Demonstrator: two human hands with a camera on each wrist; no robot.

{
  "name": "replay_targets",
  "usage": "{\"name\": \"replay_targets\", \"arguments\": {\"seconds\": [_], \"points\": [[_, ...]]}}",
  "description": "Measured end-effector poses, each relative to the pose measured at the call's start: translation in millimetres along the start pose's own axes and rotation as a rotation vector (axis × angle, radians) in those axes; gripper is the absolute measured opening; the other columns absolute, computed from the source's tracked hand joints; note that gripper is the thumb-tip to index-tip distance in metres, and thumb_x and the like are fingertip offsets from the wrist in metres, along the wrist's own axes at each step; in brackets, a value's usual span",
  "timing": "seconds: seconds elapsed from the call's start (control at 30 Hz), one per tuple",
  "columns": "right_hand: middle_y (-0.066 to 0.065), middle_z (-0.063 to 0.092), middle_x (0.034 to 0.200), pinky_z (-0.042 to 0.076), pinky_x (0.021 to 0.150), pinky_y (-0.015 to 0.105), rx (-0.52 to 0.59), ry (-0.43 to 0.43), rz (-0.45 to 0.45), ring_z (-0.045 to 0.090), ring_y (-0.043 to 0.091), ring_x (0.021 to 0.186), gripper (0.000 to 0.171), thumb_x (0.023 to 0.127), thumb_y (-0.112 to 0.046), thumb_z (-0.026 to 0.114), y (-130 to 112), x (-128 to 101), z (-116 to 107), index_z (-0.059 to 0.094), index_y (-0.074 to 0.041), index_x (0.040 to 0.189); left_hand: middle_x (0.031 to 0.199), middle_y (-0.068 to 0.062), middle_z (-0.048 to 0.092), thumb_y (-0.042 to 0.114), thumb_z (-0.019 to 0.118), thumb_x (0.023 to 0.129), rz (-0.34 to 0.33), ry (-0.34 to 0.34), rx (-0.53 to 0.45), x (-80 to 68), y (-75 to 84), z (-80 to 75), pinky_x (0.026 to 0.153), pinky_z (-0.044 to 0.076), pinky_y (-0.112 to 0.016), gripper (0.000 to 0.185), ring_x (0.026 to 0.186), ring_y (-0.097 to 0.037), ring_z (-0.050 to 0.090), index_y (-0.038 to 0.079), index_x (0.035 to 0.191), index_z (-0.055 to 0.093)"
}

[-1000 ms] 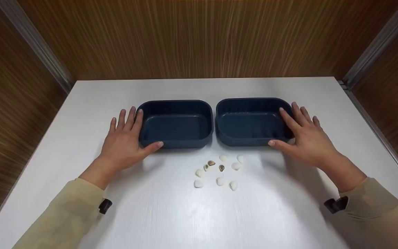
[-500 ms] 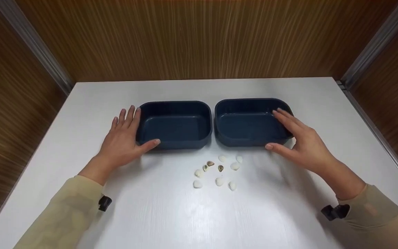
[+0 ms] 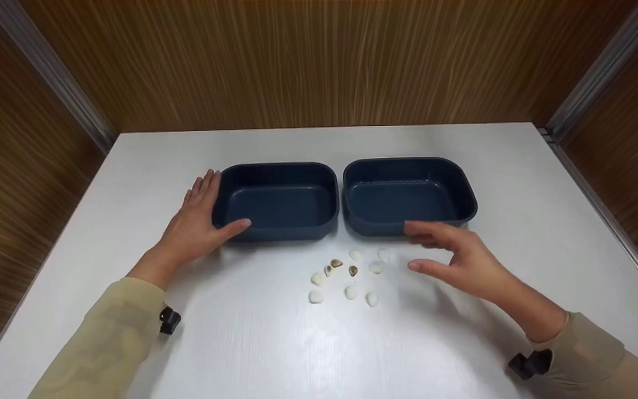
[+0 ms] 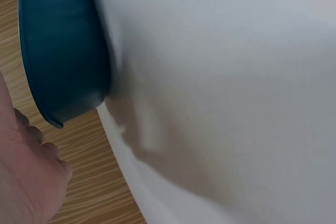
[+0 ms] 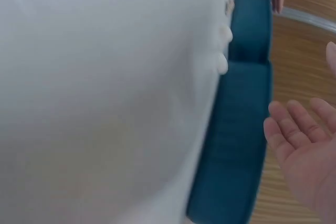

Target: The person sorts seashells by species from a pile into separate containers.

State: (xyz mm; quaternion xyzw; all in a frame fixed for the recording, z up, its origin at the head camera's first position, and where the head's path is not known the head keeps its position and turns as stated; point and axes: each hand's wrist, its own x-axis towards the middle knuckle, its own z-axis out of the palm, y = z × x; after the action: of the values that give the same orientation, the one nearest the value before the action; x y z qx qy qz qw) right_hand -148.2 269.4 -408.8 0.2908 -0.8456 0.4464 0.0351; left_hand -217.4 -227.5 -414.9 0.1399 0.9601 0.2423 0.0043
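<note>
Two dark blue rectangular containers stand side by side on the white table. At the outer side of the left container (image 3: 277, 233) is my left hand (image 3: 194, 221), fingers straight along its side and thumb over its front corner. My right hand (image 3: 463, 260) hovers in front of the right container (image 3: 382, 228), thumb and fingers spread apart with nothing between them. Left of that hand lie several white shells (image 3: 350, 292) and a few smaller brown ones (image 3: 353, 271). In the right wrist view the right hand (image 5: 304, 145) shows its palm, with relaxed fingers.
The white table (image 3: 263, 338) is bounded at the back by a wood-grain panel (image 3: 319, 66). More panels with metal corner posts (image 3: 47, 72) rise at both sides. A small black device (image 3: 169, 320) sits at the left wrist, another (image 3: 529, 364) at the right.
My right hand has left the right container's outer side and moved toward me and left, closer to the shells. The left hand stays by its container, fingers drawn closer together.
</note>
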Motion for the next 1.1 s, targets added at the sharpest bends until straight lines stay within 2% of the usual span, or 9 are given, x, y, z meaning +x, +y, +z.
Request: {"name": "replay_targets", "arguments": {"seconds": [0.23, 0.4, 0.67, 0.9, 1.1], "points": [[0.016, 0.073, 0.126, 0.058, 0.098, 0.032, 0.097, -0.142, 0.036, 0.073, 0.028, 0.112, 0.048, 0.090, -0.012, 0.087, 1, -2, 20, 0.070, 0.000, 0.134, 0.179, -0.005, -0.007, 0.073, 0.065, 0.093, -0.015, -0.010, -0.041, 5.5, -7.6, -0.6, 0.129, 0.012, -0.058, 0.119, 0.164, -0.028, -0.008, 0.017, 0.172, -0.004], [0.011, 0.076, 0.122, 0.058, 0.097, 0.036, 0.133, -0.217, 0.067, 0.072, 0.029, 0.108, 0.047, 0.091, -0.020, 0.088, 4, -4, 31, 0.073, -0.004, 0.132, 0.178, -0.005, -0.007, 0.073, 0.069, 0.091, -0.010, -0.015, -0.044, 13.4, -10.5, 1.1, 0.129, 0.014, -0.058, 0.123, 0.164, -0.030, -0.006, 0.016, 0.172, -0.004], [0.005, 0.076, 0.124, 0.051, 0.103, 0.025, 0.181, -0.274, 0.110, 0.069, 0.024, 0.118, 0.045, 0.089, -0.024, 0.090, 9, -5, 46, 0.075, -0.007, 0.127, 0.179, -0.004, -0.007, 0.072, 0.071, 0.090, -0.007, -0.036, -0.071, 21.2, -14.3, 7.0, 0.129, 0.014, -0.056, 0.124, 0.164, -0.027, -0.008, 0.015, 0.172, -0.003], [0.002, 0.074, 0.123, 0.044, 0.108, 0.019, 0.168, -0.328, 0.083, 0.064, 0.022, 0.121, 0.046, 0.087, -0.026, 0.090, 11, -3, 53, 0.076, -0.010, 0.128, 0.179, -0.003, -0.004, 0.071, 0.072, 0.090, -0.005, -0.039, -0.071, 17.2, -16.3, 9.3, 0.129, 0.014, -0.056, 0.125, 0.164, -0.031, -0.005, 0.013, 0.171, -0.003], [-0.002, 0.072, 0.122, 0.037, 0.111, 0.017, 0.134, -0.334, 0.075, 0.059, 0.021, 0.123, 0.042, 0.086, -0.026, 0.091, 10, -7, 57, 0.078, -0.016, 0.125, 0.179, -0.004, -0.003, 0.072, 0.070, 0.091, 0.004, -0.046, -0.055, 12.1, -16.8, 11.9, 0.130, 0.010, -0.055, 0.124, 0.164, -0.032, -0.001, 0.012, 0.171, -0.002]]}}
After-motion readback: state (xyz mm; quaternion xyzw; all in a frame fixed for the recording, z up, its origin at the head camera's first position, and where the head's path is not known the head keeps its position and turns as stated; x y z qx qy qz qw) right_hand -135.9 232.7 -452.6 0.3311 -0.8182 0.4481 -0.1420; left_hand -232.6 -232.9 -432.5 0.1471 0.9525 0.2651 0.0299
